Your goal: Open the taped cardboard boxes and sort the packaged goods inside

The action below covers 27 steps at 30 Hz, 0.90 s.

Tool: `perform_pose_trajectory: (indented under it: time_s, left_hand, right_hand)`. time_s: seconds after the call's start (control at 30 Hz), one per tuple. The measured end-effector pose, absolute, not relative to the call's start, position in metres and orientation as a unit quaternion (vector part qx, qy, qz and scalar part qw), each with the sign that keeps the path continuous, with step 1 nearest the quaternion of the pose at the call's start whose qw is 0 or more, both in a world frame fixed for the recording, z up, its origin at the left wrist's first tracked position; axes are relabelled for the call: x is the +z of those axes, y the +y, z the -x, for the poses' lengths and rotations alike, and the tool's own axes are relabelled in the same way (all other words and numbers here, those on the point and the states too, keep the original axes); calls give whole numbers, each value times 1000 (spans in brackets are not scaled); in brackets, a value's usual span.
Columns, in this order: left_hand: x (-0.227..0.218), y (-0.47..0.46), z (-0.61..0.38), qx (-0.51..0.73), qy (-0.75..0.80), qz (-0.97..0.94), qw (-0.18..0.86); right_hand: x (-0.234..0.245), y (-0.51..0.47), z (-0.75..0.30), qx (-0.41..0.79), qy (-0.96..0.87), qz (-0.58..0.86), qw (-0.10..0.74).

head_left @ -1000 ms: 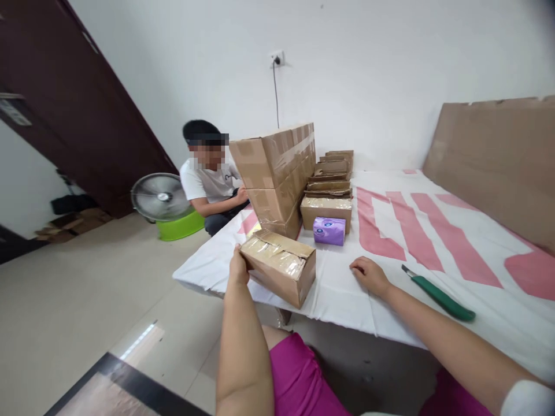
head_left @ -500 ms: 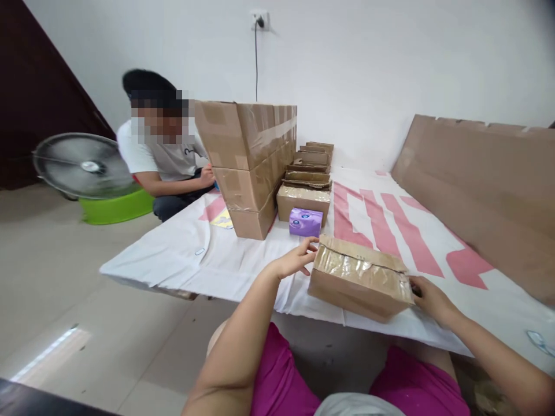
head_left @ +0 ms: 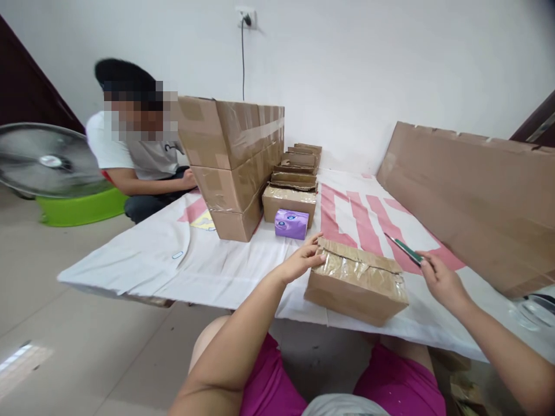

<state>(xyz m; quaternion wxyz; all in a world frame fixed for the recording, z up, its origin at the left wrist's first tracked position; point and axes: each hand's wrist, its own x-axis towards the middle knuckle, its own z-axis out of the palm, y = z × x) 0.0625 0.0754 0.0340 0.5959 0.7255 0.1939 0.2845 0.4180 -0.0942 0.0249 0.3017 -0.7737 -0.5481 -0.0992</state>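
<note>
In front of me a cardboard box sits near the table's front edge, clear shiny tape over its top and a seam running lengthwise. My left hand grips its left end, thumb on the top edge and fingers round the far corner. To the right of the box, my right hand is raised off it, closed round a green utility knife. The blade points away to the far left. Just beyond my left hand lies a purple soft pack with eye-like prints.
Stacked taped boxes form a tall wall at left. A row of boxes with raised flaps runs beside it. A large cardboard sheet leans at right. Another person crouches behind the stack, near a fan. A white cloth covers the table.
My right hand has lifted away from the box's right end, bringing the knife up into clear sight. My left hand has closed further onto the box. The view has swung slightly right.
</note>
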Motion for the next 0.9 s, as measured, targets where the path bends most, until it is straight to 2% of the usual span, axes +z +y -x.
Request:
perform_pose_trajectory:
  time_s: [0.1, 0.17, 0.4, 0.53, 0.9]
  left_hand:
    - [35, 76, -62, 269, 193, -724, 605]
    - [35, 78, -61, 267, 181, -718, 616]
    - [32, 80, -59, 271, 152, -715, 626]
    - [34, 78, -57, 266, 157, -718, 624]
    - [30, 81, -60, 254, 147, -719, 630]
  right_hand:
    - [73, -89, -392, -30, -572, 737, 359]
    - [99, -84, -367, 24, -616, 701, 360]
    - [131, -64, -311, 60, -718, 637, 274]
    - [136, -57, -312, 48, -731, 639, 234]
    - [163, -66, -341, 41, -761, 646, 39]
